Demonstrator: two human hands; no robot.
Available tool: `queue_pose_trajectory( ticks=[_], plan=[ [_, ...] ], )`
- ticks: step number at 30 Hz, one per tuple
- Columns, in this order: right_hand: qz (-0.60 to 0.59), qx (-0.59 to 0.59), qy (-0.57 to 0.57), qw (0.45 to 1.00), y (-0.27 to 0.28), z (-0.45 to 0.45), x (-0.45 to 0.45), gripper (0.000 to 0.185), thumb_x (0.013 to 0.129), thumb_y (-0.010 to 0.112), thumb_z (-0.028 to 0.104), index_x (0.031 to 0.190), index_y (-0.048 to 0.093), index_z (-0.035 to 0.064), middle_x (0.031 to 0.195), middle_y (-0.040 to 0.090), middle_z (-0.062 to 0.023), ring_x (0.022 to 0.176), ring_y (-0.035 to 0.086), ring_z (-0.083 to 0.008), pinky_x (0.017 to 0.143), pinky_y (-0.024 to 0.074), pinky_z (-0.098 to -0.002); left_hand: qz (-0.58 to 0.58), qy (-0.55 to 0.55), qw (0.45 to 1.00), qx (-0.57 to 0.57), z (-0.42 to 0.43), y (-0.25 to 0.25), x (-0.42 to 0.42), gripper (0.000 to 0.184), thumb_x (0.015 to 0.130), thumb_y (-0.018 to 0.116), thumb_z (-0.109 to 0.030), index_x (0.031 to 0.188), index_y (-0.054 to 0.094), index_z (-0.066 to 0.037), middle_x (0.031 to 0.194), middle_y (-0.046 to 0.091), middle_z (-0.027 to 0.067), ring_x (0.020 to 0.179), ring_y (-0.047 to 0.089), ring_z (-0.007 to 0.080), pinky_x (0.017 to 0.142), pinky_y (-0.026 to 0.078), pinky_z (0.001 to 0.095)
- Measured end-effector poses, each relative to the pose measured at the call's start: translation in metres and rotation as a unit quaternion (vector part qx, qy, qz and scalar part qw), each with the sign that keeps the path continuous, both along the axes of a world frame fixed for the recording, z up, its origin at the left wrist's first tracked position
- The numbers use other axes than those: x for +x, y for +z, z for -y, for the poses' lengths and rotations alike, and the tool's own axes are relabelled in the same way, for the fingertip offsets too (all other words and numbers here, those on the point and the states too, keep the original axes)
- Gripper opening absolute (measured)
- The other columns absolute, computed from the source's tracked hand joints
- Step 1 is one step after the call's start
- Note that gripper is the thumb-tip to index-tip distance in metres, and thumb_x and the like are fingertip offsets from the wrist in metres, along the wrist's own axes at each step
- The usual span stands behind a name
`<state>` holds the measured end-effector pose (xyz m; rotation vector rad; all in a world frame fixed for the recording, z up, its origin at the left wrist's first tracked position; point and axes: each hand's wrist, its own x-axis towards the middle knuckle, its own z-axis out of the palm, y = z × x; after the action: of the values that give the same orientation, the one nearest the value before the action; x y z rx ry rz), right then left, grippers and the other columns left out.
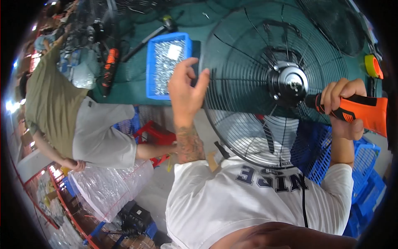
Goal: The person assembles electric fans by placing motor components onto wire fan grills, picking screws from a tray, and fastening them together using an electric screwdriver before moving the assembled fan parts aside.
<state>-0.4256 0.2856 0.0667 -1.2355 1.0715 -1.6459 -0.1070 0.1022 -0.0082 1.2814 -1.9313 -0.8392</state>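
My right hand (342,106) is wrapped round an orange and black power driver (365,113), whose black nose points left at the silver motor (292,81) in the middle of a round black wire fan guard (240,83). My left hand (186,89) is raised between the guard's left rim and a blue tray (149,66) full of small metal screws (163,62). Its fingers are bent and apart, and nothing shows between them. A white label lies on the screws.
On the green table (134,89) are a hammer (149,39), another orange and black driver (110,68) and an orange-yellow tape roll (373,66). A co-worker (62,87) stands at the left. Blue crates (365,166) and a red stool (155,133) are below the table.
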Motion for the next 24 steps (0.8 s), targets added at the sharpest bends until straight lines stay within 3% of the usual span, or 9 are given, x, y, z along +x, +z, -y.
queue_pose_trajectory(
  ticks=[8,12,14,16,19,20,22,23,24],
  plan=[
    [0.0,-0.017,-0.053,0.998,-0.01,0.002,0.019,0.075,0.083,0.076,0.066,0.113,0.051,0.0021,0.08,0.058,-0.0046,0.064,0.06,-0.0125,0.062,0.0529,-0.0281,0.108,0.03,0.983,-0.143,0.012,0.013,0.012,0.057,0.082,0.084,-0.03,0.123,0.061,0.002,0.092,0.055,0.0126,0.085,0.055,0.0289,0.079,0.046,0.0418],
    [-0.012,-0.006,0.039,0.999,0.001,0.003,0.013,0.066,0.086,0.078,0.056,0.113,0.052,0.0021,0.08,0.06,-0.0045,0.068,0.06,-0.0108,0.064,0.0516,-0.0261,0.113,0.072,0.985,-0.106,0.043,-0.004,0.039,0.053,0.091,0.077,-0.033,0.125,0.06,0.003,0.115,0.062,0.0182,0.105,0.06,0.034,0.092,0.047,0.0421],
    [-0.046,-0.029,0.056,0.997,0.011,-0.002,0.004,0.065,0.084,0.08,0.055,0.112,0.053,0.0028,0.079,0.061,-0.005,0.069,0.062,-0.0123,0.065,0.053,-0.0282,0.113,0.058,0.981,-0.149,0.047,-0.007,0.046,0.05,0.092,0.076,-0.031,0.125,0.06,0.004,0.118,0.062,0.0196,0.108,0.06,0.0345,0.095,0.047,0.0429],
    [0.039,-0.16,0.023,0.986,0.034,-0.009,0.003,0.066,0.083,0.08,0.057,0.11,0.054,0.0032,0.079,0.061,-0.0062,0.07,0.064,-0.0149,0.065,0.0543,-0.0316,0.111,0.045,0.975,-0.188,0.038,-0.001,0.043,0.047,0.094,0.074,-0.028,0.125,0.06,0.004,0.121,0.062,0.021,0.111,0.06,0.0351,0.097,0.047,0.0437],
    [0.008,-0.255,-0.129,0.958,0.059,-0.026,-0.034,0.087,0.083,0.051,0.084,0.107,0.057,0.0011,0.083,0.062,-0.0128,0.074,0.063,-0.0249,0.074,0.0527,-0.0402,0.051,0.071,0.977,-0.196,0.006,0.015,0.039,0.04,0.096,0.071,-0.022,0.123,0.06,0.005,0.113,0.066,0.0184,0.104,0.063,0.0311,0.09,0.05,0.042],
    [-0.009,-0.23,-0.269,0.935,0.06,-0.033,-0.047,0.094,0.083,0.042,0.085,0.11,0.06,-0.0038,0.084,0.06,-0.014,0.074,0.061,-0.0247,0.073,0.0502,-0.0366,0.038,0.099,0.982,-0.159,-0.008,0.017,0.041,0.036,0.097,0.07,-0.02,0.122,0.06,0.005,0.108,0.067,0.0162,0.097,0.065,0.0268,0.084,0.052,0.039],
    [0.063,-0.183,-0.288,0.938,0.019,-0.064,-0.108,0.099,0.084,0.038,0.083,0.111,0.06,-0.0107,0.087,0.059,-0.0125,0.077,0.057,-0.0215,0.072,0.0447,-0.0303,0.023,0.129,0.983,-0.127,-0.031,0.013,0.048,0.032,0.099,0.068,-0.019,0.121,0.06,0.004,0.103,0.069,0.014,0.09,0.066,0.0225,0.078,0.054,0.0359],
    [0.103,-0.142,-0.435,0.883,0.005,-0.064,-0.117,0.085,0.089,0.044,0.077,0.11,0.06,-0.0031,0.087,0.058,-0.0113,0.069,0.051,-0.0193,0.063,0.042,-0.0298,-0.041,0.11,0.993,0.019,-0.044,0.01,0.053,0.03,0.101,0.066,-0.019,0.121,0.06,0.003,0.1,0.069,0.0121,0.082,0.065,0.0181,0.072,0.054,0.0324],
    [0.229,-0.168,-0.535,0.796,0.01,-0.052,-0.111,0.066,0.096,0.047,0.068,0.113,0.06,0.0057,0.089,0.063,-0.011,0.071,0.057,-0.0195,0.066,0.0486,-0.0309,-0.107,0.091,0.977,0.162,-0.054,0.008,0.054,0.029,0.102,0.063,-0.019,0.122,0.06,0.002,0.097,0.069,0.0102,0.075,0.064,0.0137,0.065,0.053,0.0289]
  ],
)
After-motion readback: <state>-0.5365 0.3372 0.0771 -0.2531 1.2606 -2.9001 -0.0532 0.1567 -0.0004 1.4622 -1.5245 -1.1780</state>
